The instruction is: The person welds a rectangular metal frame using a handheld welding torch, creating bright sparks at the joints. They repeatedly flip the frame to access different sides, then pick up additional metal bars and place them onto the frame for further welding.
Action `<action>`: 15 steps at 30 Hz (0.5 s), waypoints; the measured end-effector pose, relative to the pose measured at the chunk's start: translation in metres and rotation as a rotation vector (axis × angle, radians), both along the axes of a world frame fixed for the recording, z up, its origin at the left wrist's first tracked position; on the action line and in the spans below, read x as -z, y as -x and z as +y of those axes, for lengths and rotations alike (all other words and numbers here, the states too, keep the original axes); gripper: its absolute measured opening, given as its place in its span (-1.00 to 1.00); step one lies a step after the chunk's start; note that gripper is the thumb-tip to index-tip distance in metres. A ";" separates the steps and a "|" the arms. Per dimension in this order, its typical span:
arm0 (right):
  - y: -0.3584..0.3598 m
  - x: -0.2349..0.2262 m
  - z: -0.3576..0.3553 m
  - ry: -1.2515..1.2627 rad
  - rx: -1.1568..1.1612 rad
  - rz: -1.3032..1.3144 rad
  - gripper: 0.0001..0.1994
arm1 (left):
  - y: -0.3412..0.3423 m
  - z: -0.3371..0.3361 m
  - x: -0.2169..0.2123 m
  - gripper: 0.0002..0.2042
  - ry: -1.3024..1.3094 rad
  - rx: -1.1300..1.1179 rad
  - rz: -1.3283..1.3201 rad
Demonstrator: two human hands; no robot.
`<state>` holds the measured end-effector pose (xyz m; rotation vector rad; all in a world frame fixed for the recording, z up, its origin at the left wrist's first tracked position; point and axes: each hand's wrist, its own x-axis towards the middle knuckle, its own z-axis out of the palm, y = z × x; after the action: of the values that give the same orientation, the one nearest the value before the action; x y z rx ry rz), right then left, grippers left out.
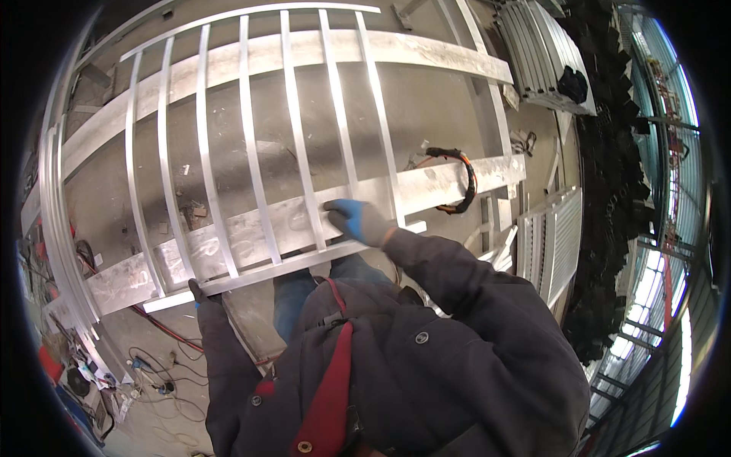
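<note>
A ladder-like frame of silvery metal bars point(249, 122) lies in front of me, its several crossbars running between a far rail point(259, 9) and a near rail point(274, 270). My left hand point(199, 292), in a dark-tipped glove, grips the near rail close to its left end; most of that hand is hidden by the sleeve and rail. Over the near support beam, just beyond the rail, hovers my right hand point(361, 222) in a blue and grey glove. Its fingers point left, apart and slightly blurred, with nothing visible in them.
Two wide metal beams, the far beam point(415, 49) and the near beam point(289, 221), lie under the frame. A black and orange coiled cable point(464, 179) rests on the near beam. Long profiles point(57, 221) stand at left; bundled bars point(533, 46) are far right. Cords point(164, 385) litter the floor.
</note>
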<state>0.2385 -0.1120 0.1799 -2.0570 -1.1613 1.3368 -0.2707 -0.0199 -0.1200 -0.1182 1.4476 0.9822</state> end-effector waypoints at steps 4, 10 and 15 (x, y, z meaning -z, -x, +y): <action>-0.091 0.002 -0.099 0.038 0.253 -0.281 -0.60 | 0.006 -0.016 0.043 -0.26 0.030 -0.094 -0.189; -0.238 0.034 -0.225 0.190 0.738 -0.061 -0.61 | -0.050 -0.058 0.059 -0.27 -0.015 -0.139 -0.295; -0.427 0.111 -0.253 0.256 0.640 -0.419 -0.64 | -0.156 -0.127 0.025 -0.27 -0.041 0.017 -0.263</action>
<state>0.6654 -0.3646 0.0686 -2.6634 -0.3905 0.7898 -0.1145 -0.1468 -0.1453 -0.1971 1.1851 0.9445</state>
